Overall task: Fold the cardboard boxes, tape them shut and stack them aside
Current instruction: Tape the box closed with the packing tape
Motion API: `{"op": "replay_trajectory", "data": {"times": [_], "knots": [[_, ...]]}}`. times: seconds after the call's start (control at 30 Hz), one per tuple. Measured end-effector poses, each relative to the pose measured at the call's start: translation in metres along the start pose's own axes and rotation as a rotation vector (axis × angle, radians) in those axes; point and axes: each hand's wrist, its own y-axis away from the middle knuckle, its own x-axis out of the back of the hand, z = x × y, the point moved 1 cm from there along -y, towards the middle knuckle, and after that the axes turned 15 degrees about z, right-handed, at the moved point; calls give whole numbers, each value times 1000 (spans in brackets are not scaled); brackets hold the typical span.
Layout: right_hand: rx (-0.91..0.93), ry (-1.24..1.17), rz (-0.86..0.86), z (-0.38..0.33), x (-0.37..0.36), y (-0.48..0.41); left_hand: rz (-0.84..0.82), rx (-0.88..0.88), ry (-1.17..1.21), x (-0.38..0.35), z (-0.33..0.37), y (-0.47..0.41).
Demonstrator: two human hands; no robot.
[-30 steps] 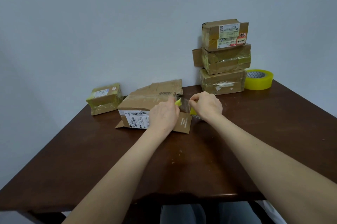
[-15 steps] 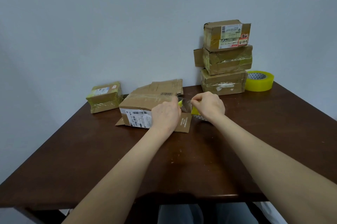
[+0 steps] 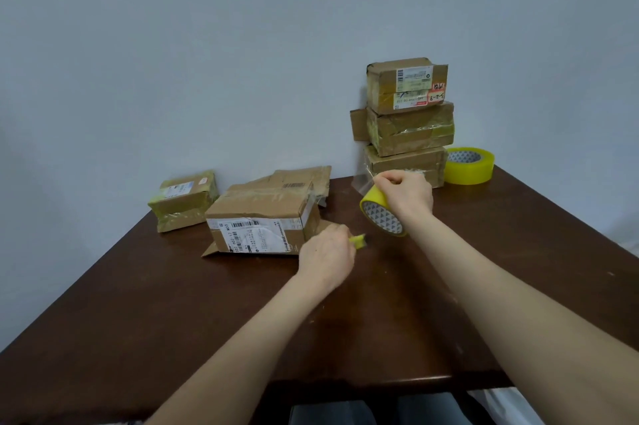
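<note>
Table [image 3: 518,251]: five boxes. Three in stack [image 3: 409,127]; open box [image 3: 257,227], taped box [image 3: 185,199] left of stack. Two rolls: spare roll [image 3: 468,166] beside stack, held roll [image 3: 380,217] clasped by right grip [image 3: 404,192]. Left grip [image 3: 326,256] holds blurred yellow thing [image 3: 359,240].

The left forearm [image 3: 224,348] and the right forearm [image 3: 518,303] are bare and uncovered along all their visible length, each ending in a bare hand, the left hand [image 3: 326,256] and the right hand [image 3: 404,192], and the legs wear dark grey-blue cloth trousers [image 3: 345,412].

Before me lay a dark brown wooden table [image 3: 138,320], its glossy top scuffed with small pale marks. Behind it stood a plain pale grey-blue wall [image 3: 207,44], meeting the table's far edge.
</note>
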Motion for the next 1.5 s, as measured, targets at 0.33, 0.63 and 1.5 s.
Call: {"op": "replay_trajectory", "data": {"times": [0.33,0.63,1.5], "knots": [[4,-1,80,15,23,-19,345,-73,241,0,33,-38],[44,17,78,18,30,-22,298,-133,58,16,58,-94],[327,401,-184,52,26,-14,111,143,123,-5,34,-72]]}}
